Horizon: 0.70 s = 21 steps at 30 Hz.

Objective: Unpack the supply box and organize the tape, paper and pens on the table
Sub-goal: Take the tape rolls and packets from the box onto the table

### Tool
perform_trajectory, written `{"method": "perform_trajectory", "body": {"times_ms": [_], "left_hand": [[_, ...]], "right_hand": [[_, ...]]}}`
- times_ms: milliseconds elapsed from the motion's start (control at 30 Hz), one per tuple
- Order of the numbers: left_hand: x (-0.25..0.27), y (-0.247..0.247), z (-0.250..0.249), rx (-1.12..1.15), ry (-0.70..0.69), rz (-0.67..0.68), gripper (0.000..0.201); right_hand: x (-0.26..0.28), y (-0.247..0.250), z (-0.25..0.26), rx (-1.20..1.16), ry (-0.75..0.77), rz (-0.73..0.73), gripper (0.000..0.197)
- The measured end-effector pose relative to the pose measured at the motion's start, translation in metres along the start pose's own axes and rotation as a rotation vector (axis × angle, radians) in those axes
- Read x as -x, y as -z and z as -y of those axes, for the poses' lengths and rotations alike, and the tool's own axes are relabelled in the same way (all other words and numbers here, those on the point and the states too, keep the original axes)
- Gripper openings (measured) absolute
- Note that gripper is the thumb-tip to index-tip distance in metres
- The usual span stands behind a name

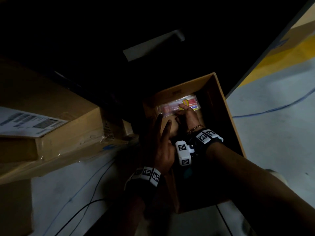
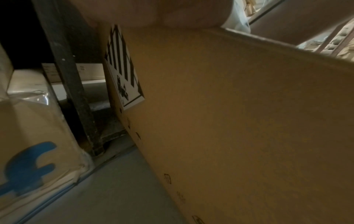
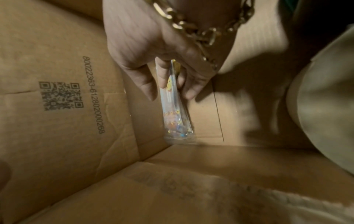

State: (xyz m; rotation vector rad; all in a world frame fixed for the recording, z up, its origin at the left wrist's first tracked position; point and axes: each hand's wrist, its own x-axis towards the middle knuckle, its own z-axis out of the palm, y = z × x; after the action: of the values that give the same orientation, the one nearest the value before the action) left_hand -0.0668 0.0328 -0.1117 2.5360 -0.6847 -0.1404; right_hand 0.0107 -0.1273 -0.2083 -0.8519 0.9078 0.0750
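- right hand (image 1: 187,114) is reaching into the supply box (image 1: 221,106), fingers pinching a clear pack of pens (image 1: 177,103) up at 12 o'clock
- left hand (image 1: 158,147) is hovering at the box's 9 o'clock wall, fingers straight, holding nothing

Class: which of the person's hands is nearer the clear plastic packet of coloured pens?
Right. The right hand grips the clear plastic packet of coloured pens inside the brown cardboard box; the left hand hovers open just short of it.
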Motion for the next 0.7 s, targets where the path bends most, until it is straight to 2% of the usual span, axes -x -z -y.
{"method": "perform_trajectory", "body": {"times_ms": [167,267,367,433,533,700], "left_hand": [[0.0,-0.005,0.005,0.004,0.014,-0.01,0.062],[0.003,-0.006,0.006,-0.014,-0.029,-0.028,0.06],[0.006,-0.01,0.005,0.038,-0.032,-0.067,0.046],[0.007,-0.014,0.01,0.028,0.015,-0.05,0.047],[0.008,-0.024,0.025,-0.042,0.001,0.043,0.062],[0.004,-0.022,0.021,-0.056,0.041,0.044,0.065]], "right_hand": [[0.001,0.001,-0.001,-0.064,-0.027,0.036,0.045],[0.003,0.0,0.004,-0.006,-0.031,0.048,0.041],[0.007,-0.001,0.003,0.017,0.013,-0.016,0.027],[0.008,-0.002,-0.001,-0.02,0.035,-0.074,0.021],[0.006,0.001,-0.007,0.026,0.045,-0.136,0.032],[0.014,0.015,-0.002,0.111,-0.003,-0.058,0.039]]}}
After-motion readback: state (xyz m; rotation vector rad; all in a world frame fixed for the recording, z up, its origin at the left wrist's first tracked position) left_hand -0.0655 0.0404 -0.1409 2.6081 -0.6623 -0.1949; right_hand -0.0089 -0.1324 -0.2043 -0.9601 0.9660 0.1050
